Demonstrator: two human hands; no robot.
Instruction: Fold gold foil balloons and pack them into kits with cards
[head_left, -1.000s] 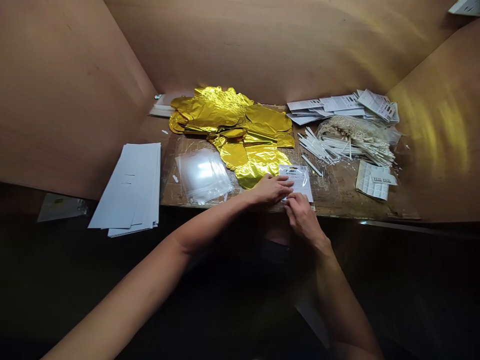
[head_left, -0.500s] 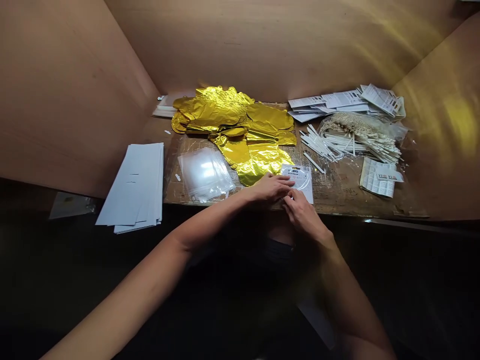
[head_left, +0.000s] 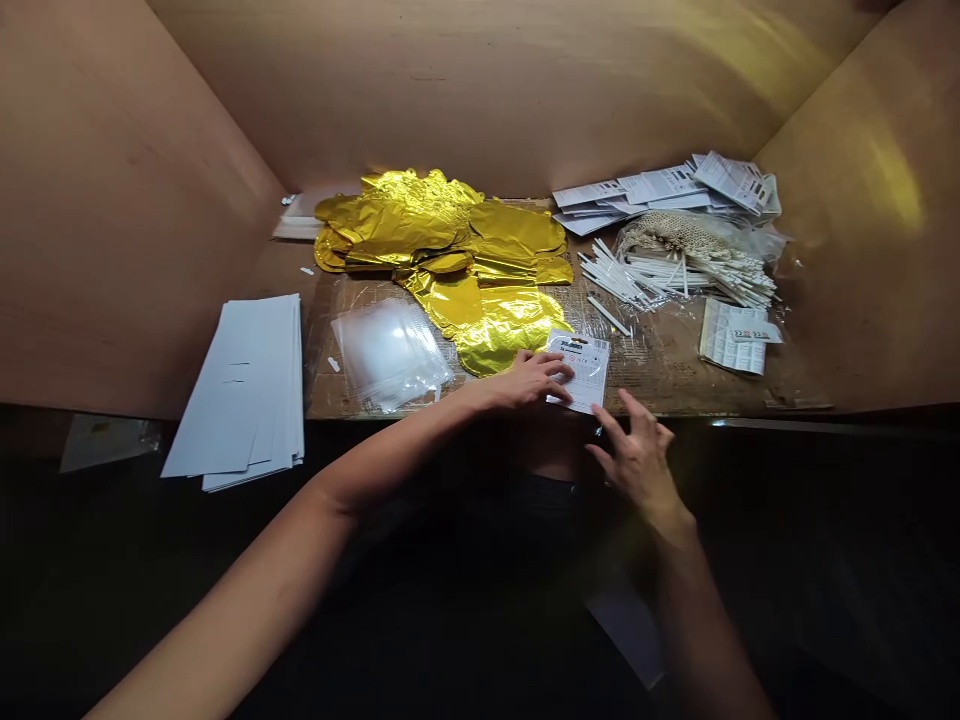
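Note:
A small printed packet [head_left: 589,372] with a hang hole at its top lies flat at the table's front edge. My left hand [head_left: 531,380] rests on its left side with the fingers stretched out over it. Just off the packet's lower right corner is my right hand [head_left: 637,455], its fingers spread and nothing between them. Gold foil balloons [head_left: 495,325] lie in a loose heap behind my left hand. To the left of that hand sits a stack of clear plastic bags [head_left: 390,350].
White folded cards [head_left: 240,385] overhang the front edge at left. Thin white sticks [head_left: 637,275] spill from a clear bag at right, with printed packets [head_left: 667,188] piled behind. A sticker sheet [head_left: 724,340] lies at front right. Tall panels [head_left: 480,90] enclose the table.
My right hand has drawn back from the packet toward the lower right, and its fingers have spread. My left hand stays on the packet. The whole view has shifted slightly.

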